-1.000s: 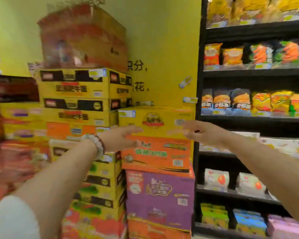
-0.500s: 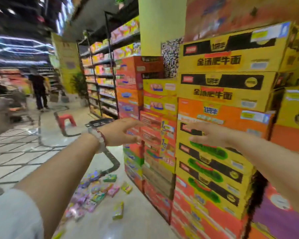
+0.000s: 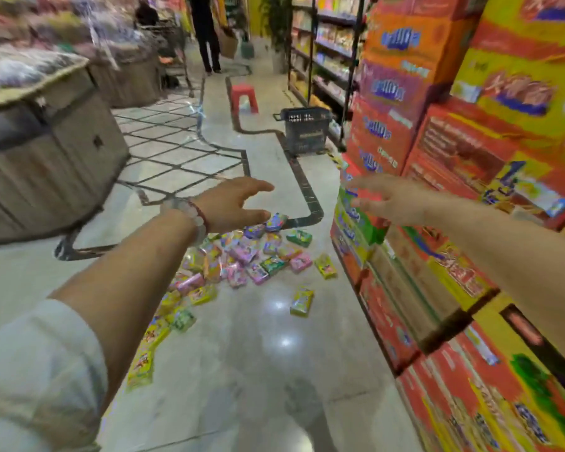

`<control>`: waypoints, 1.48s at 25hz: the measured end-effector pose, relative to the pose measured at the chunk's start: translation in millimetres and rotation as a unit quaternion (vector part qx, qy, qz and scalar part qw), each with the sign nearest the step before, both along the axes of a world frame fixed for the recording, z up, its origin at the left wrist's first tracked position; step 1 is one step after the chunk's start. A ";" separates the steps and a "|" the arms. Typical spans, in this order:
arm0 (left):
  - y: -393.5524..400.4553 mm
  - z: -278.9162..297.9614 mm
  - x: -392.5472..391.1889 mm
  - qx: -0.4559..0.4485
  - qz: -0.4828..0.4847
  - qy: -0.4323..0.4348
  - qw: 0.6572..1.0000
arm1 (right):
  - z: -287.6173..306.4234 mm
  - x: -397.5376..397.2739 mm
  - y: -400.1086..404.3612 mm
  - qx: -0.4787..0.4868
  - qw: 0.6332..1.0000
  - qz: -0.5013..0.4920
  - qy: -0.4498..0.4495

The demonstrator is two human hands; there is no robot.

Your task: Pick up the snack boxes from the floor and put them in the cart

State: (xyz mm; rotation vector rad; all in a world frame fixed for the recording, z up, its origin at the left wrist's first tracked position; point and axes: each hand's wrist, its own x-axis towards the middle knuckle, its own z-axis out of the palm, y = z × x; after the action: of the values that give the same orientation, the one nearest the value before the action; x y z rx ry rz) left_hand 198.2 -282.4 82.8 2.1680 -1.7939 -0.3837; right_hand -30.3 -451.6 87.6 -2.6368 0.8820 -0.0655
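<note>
The view has swung left off the stacked cartons (image 3: 437, 197), now at three o'clock, and down the aisle, so the task's things come into sight. Nearest, both arms reach forward: the left hand (image 3: 232, 203) and right hand (image 3: 385, 199) are empty, fingers loosely spread, holding nothing. Just beyond and below them, at twelve o'clock, the snack boxes (image 3: 242, 259) lie scattered on the floor (image 3: 242, 370). Farther, at one o'clock, the dark cart (image 3: 304, 132) stands well apart. Judging by this, picking has not begun; the person must stoop first.
</note>
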 end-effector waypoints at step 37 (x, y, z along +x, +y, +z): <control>-405.7 -935.1 375.5 0.279 0.135 0.009 0.951 | -952.7 293.6 -310.9 0.305 0.856 -0.415 0.043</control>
State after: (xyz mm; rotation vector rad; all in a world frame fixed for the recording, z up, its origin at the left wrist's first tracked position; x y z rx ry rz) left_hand 573.6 -688.1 -852.3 2.7235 -1.4647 -0.9319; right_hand 263.3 -762.4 -865.1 -1.5456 1.6810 0.1037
